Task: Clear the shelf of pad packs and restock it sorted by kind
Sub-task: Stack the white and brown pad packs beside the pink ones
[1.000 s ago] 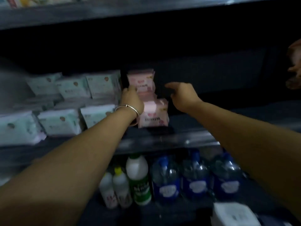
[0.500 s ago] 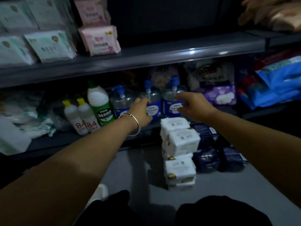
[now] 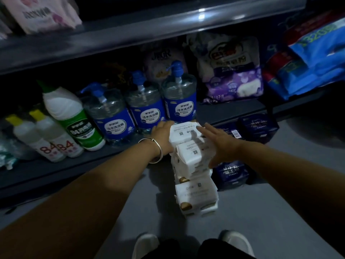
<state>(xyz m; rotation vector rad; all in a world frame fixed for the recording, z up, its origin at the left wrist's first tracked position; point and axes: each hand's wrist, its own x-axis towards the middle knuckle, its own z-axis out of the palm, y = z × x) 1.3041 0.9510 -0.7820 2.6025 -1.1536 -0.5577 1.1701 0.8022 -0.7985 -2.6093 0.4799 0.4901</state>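
- Head view: a dim shop aisle with a grey floor (image 3: pixel 261 212). A dark lower shelf (image 3: pixel 56 172) carries bottles. The metal edge of the upper shelf (image 3: pixel 149 32) crosses the top of the picture.
- On that upper shelf, at top left, a pink pad pack (image 3: pixel 43 14) shows, blurred. From these pictures I judge the restocking is only partly done.
- On the lower shelf stand two small bottles marked 84 (image 3: pixel 48 143), a white bottle with a green label (image 3: pixel 74 118) and three clear pump bottles with blue labels (image 3: pixel 149 109). Bags of powder (image 3: pixel 233 71) lie further right.
- A tall stack of white pad packs (image 3: pixel 194 174) rises from the floor, right in front of the person's shoes (image 3: pixel 235 240). The packs lie flat, and the pile leans a little.
- Dark blue pad packs (image 3: pixel 233 172) sit on the floor just right of the stack, with more behind them (image 3: pixel 257 126).
- The left hand (image 3: pixel 162 135), a bangle (image 3: pixel 155 150) on its wrist, lies against the left side of the top packs. Its fingers reach along the far edge; how far they curl I cannot tell.
- The right hand (image 3: pixel 218 144) is spread, its fingers straight and resting on the top and right side of the upper packs.
- So the top white packs sit between the two hands, each touching and about equally near. The coming lift looks to turn on squeezing inward from both sides, then raising the packs up and left toward the upper shelf.
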